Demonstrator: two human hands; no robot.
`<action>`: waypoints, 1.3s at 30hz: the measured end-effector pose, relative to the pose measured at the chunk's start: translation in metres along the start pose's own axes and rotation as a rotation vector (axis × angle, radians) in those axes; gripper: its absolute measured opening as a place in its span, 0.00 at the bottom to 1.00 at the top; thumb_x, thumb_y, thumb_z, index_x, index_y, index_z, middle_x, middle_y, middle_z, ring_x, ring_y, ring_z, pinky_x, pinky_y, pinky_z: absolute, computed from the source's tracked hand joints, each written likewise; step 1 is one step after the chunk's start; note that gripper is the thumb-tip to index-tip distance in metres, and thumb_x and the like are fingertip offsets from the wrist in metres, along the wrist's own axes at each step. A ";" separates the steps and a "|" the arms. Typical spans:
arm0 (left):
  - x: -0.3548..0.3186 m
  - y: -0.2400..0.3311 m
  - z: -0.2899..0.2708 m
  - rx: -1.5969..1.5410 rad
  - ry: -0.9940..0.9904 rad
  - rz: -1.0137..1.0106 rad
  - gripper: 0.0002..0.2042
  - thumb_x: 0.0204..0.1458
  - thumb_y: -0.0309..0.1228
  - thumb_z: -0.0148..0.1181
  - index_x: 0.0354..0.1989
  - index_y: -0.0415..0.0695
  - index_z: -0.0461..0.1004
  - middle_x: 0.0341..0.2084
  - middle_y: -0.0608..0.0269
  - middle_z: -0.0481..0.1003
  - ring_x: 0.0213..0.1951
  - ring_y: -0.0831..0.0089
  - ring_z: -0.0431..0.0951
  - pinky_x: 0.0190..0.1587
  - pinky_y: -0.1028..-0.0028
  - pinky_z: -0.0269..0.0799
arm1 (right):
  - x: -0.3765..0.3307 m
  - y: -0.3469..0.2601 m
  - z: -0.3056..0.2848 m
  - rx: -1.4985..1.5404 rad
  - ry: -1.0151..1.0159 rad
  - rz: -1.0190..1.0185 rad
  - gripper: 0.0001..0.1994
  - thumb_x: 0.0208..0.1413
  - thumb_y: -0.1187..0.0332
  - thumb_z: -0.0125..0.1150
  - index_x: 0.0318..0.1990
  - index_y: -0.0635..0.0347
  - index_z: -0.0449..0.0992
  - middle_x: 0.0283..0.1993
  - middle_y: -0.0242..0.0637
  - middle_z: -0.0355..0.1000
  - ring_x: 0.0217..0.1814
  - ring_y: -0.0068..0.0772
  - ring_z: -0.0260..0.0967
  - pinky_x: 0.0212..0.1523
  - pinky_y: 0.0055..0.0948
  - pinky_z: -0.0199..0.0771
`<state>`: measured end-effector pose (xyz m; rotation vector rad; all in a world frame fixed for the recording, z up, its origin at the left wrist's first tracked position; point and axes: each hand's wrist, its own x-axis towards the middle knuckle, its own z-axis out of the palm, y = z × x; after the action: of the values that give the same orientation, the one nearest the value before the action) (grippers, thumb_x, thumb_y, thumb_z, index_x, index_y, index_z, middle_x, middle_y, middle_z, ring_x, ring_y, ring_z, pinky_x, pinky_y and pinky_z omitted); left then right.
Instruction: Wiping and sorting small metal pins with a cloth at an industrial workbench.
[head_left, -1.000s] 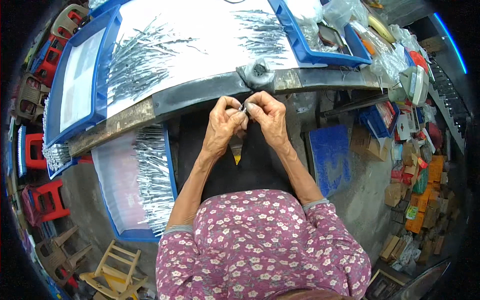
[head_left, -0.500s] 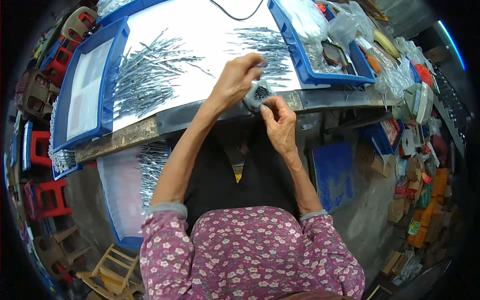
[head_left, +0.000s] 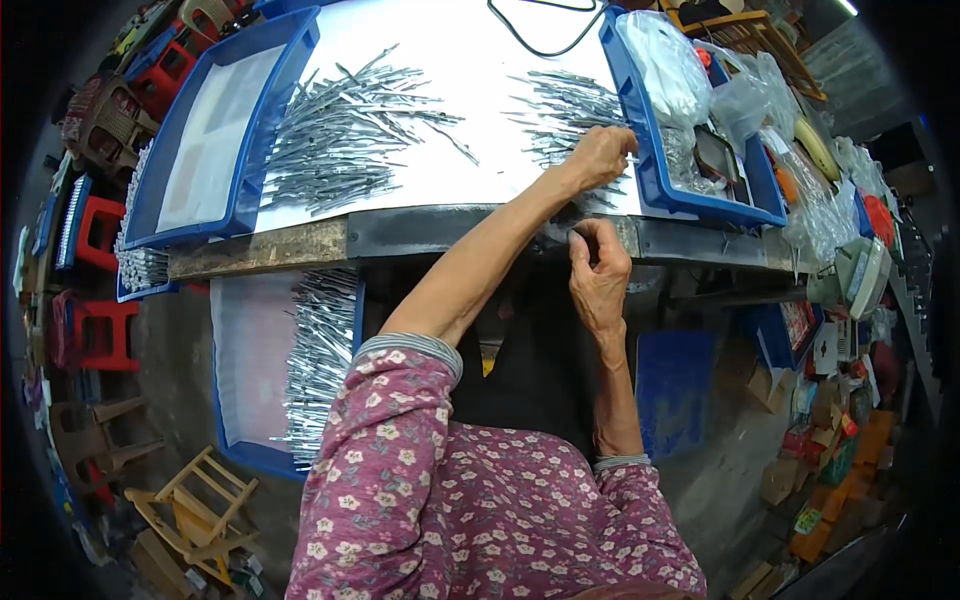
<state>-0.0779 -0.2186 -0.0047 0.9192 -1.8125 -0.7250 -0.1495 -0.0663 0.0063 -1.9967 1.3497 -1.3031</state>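
Note:
My left hand [head_left: 603, 157] is closed over the near right part of the right pile of thin grey strips [head_left: 565, 105]. A small white bit shows at its fingertips, too small to name. By the table's front edge, my right hand [head_left: 601, 272] is closed, with thumb and forefinger bent together. What it pinches is hidden. A blurred, see-through plastic thing [head_left: 556, 233] lies just left of its fingertips; whether they touch it I cannot tell. Farther left, a larger pile of similar strips [head_left: 345, 135] is spread on the white tabletop [head_left: 460, 180].
A blue tray [head_left: 240, 190] with a pale lining stands at the left. Another blue tray [head_left: 655, 185] at the right holds plastic bags. A black cable [head_left: 520, 45] loops at the back. Below the table edge, a blue-rimmed bin [head_left: 225, 400] holds more strips.
My left hand has swung right, away from the plastic thing, to the right pile. My right hand stays by the table edge, slightly lower. The whole view has shifted a little.

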 end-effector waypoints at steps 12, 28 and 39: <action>-0.084 -0.010 -0.126 0.545 -0.016 -0.059 0.09 0.44 0.22 0.55 0.35 0.38 0.73 0.37 0.54 0.73 0.40 0.61 0.73 0.43 0.71 0.71 | 0.016 -0.001 -0.009 -0.028 0.045 0.003 0.03 0.49 0.77 0.53 0.31 0.67 0.69 0.25 0.34 0.66 0.25 0.20 0.61 0.27 0.20 0.62; -0.116 -0.020 -0.146 0.791 0.067 0.016 0.04 0.43 0.21 0.55 0.28 0.41 0.70 0.33 0.56 0.71 0.42 0.59 0.69 0.45 0.62 0.61 | 0.033 0.008 0.001 -0.395 -0.167 -0.060 0.07 0.45 0.74 0.55 0.32 0.65 0.73 0.32 0.45 0.70 0.33 0.46 0.69 0.34 0.35 0.68; -0.116 0.001 -0.141 0.362 0.204 0.030 0.05 0.50 0.23 0.50 0.35 0.39 0.66 0.26 0.59 0.70 0.34 0.67 0.71 0.37 0.71 0.65 | 0.042 0.011 0.006 -0.601 -0.295 -0.215 0.05 0.43 0.74 0.55 0.27 0.64 0.67 0.26 0.46 0.65 0.30 0.51 0.66 0.31 0.42 0.65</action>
<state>0.0836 -0.1331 -0.0054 1.1525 -1.7983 -0.2734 -0.1452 -0.1089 0.0149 -2.6652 1.5309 -0.6714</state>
